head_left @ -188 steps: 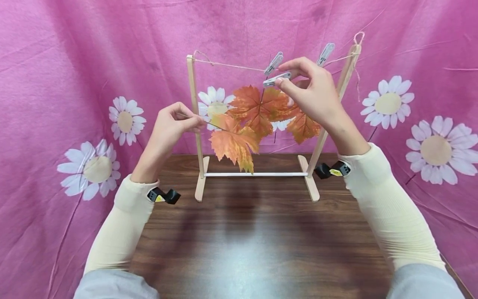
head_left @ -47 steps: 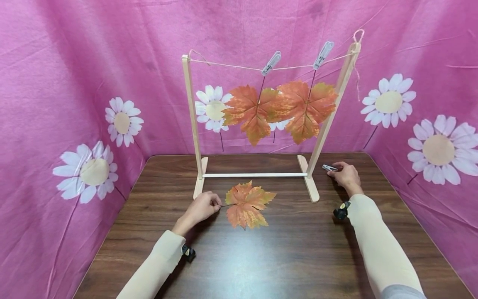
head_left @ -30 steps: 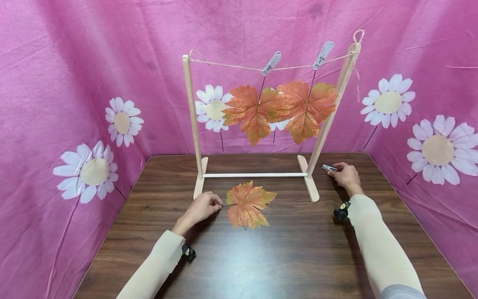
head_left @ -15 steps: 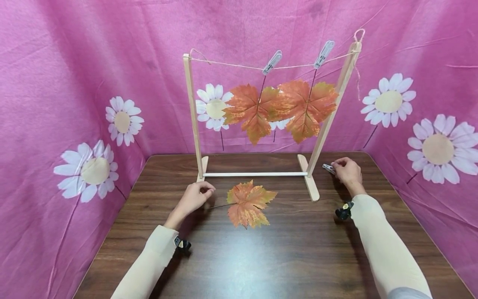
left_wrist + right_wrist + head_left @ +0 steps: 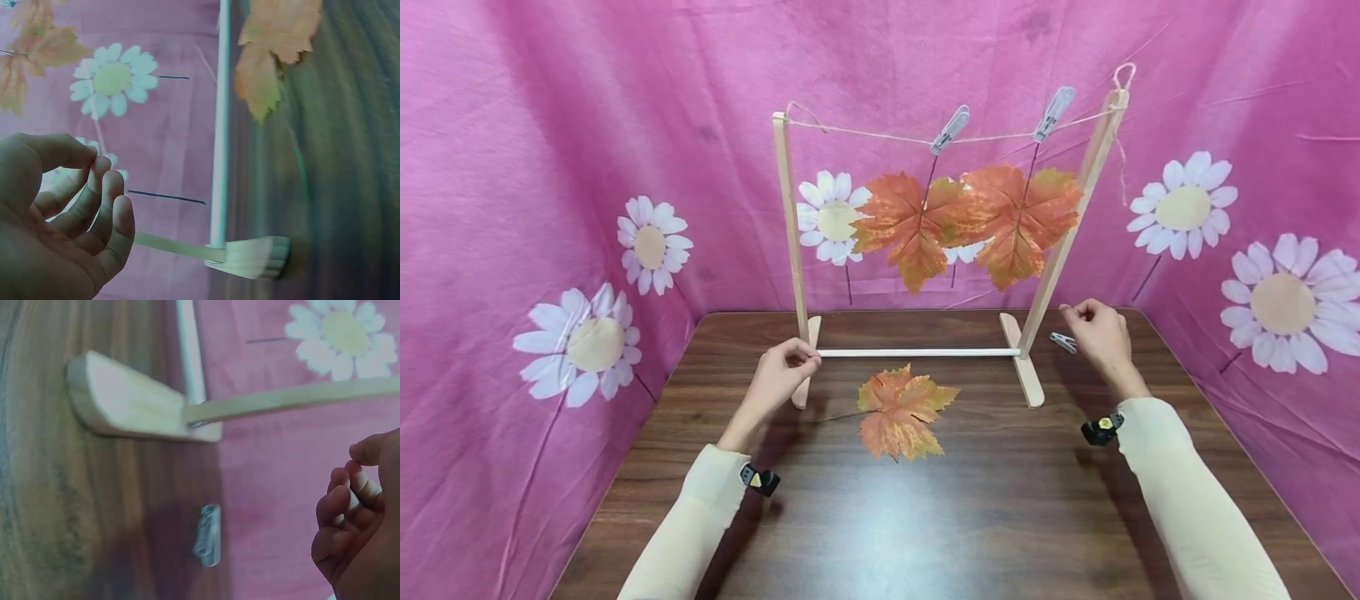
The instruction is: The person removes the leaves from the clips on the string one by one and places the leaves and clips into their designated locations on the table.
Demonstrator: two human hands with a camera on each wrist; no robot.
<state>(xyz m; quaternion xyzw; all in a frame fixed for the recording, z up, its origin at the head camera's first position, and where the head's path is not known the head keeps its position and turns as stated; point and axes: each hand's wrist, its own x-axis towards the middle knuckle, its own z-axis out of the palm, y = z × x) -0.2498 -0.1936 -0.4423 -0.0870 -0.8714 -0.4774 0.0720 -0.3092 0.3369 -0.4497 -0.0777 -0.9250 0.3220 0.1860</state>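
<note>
An orange-yellow artificial maple leaf lies on the table in front of the wooden stand, its thin stem pointing left. Above and left of that stem, my left hand is raised by the stand's left foot, fingers loosely bent and holding nothing. In the left wrist view its thumb and index tips come together on bare air. A grey clothespin lies on the table right of the stand. My right hand hovers just beside and above it, fingers curled loosely with nothing in them; the right wrist view shows the clothespin apart from the fingers.
Two orange maple leaves, the left one overlapping the right one, hang by their stems from a string under two grey clothespins. The string spans the stand's posts. A pink daisy-print cloth surrounds the wooden table behind and at both sides.
Earlier, the left hand held the third leaf by its stem and the right hand a clothespin, up near the string. Both were laid on the table and let go; the hands have lifted off them.
</note>
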